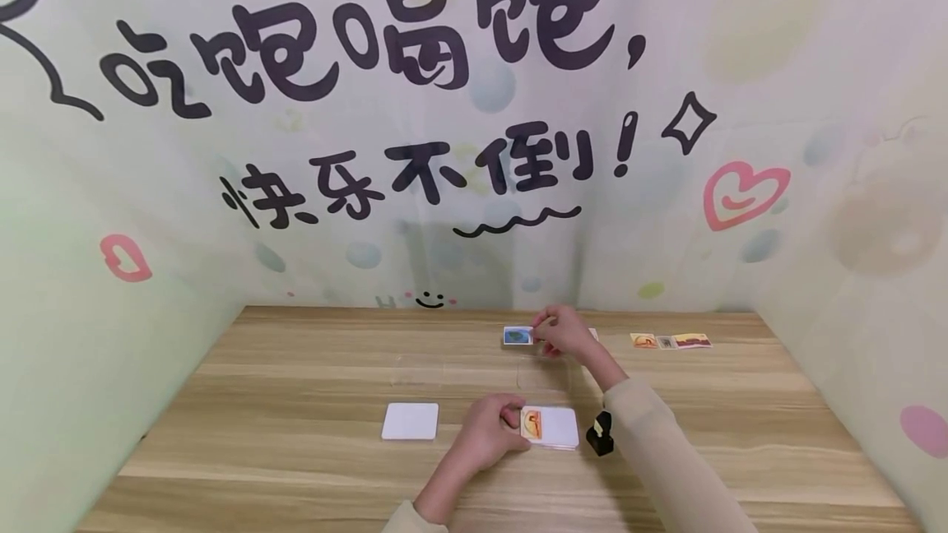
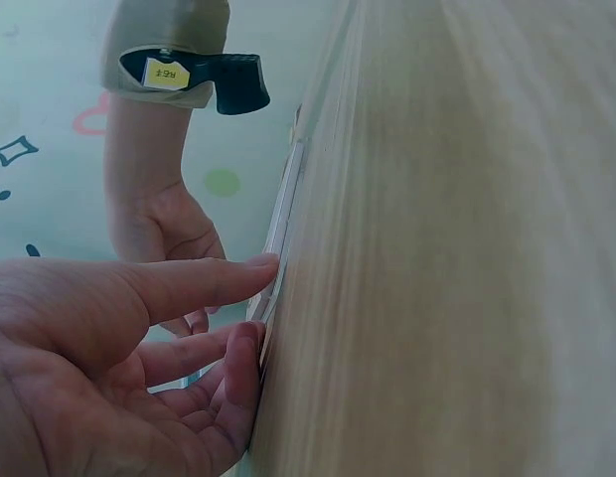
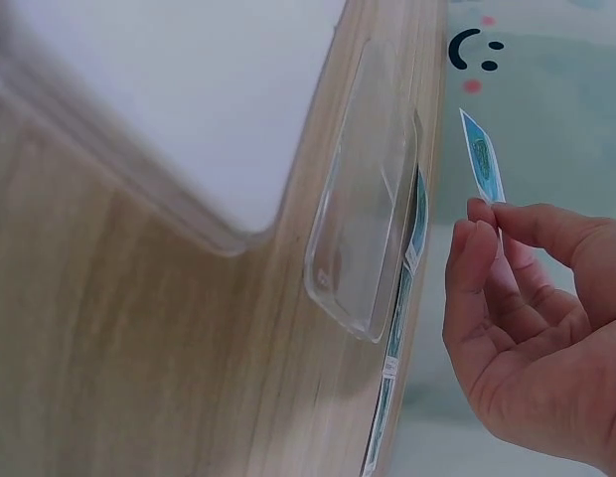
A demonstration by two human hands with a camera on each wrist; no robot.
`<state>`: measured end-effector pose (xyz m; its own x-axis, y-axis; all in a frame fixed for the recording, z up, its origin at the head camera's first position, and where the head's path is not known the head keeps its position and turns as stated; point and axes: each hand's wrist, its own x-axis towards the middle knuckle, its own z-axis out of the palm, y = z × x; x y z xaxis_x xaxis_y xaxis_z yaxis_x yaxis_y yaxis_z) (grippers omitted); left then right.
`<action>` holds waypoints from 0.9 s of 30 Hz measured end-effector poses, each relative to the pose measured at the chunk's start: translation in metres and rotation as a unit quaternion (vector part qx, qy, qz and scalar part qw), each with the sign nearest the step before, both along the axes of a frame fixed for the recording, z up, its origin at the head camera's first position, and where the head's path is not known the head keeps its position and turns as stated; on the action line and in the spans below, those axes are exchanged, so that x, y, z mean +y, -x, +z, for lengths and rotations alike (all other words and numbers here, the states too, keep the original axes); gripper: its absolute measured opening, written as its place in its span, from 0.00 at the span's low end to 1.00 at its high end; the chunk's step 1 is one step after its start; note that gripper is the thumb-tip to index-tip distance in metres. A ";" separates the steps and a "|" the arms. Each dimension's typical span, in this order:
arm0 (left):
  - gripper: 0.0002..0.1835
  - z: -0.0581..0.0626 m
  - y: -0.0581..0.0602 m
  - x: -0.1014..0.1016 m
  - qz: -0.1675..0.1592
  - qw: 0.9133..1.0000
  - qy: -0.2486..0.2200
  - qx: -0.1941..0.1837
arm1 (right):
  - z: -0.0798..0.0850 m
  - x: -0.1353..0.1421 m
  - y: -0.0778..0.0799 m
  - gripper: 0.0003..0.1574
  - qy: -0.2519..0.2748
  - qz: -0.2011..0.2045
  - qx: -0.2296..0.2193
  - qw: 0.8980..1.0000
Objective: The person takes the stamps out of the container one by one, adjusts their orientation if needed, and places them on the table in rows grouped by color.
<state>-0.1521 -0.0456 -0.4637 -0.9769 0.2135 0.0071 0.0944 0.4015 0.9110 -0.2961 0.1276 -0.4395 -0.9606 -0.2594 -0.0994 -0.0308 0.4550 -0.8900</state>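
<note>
My right hand (image 1: 566, 334) pinches a small stamp-like paper with a blue picture and white border (image 3: 482, 157) between thumb and forefinger, above the back of the table. In the head view this blue paper (image 1: 518, 336) shows left of the fingers. My left hand (image 1: 489, 434) holds the left end of a clear box of white cards (image 1: 557, 428), thumb at the near corner and curled fingers behind. An orange picture paper (image 1: 532, 424) lies on that end. Beyond the box, blue paper pieces (image 3: 415, 224) lie along the table's back, partly hidden by the right hand in the head view.
A second white card stack (image 1: 410, 421) lies to the left. Two clear plastic lids (image 1: 417, 371) sit behind the stacks. Several small picture papers (image 1: 693, 340) lie at the back right. A printed curtain (image 1: 415, 270) rises behind the wooden table (image 1: 296, 459).
</note>
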 end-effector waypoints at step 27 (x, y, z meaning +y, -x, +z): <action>0.27 -0.001 0.000 -0.001 -0.005 1.000 -0.004 0.002 | 0.000 -0.011 0.008 0.06 -0.012 0.016 -0.003 1.000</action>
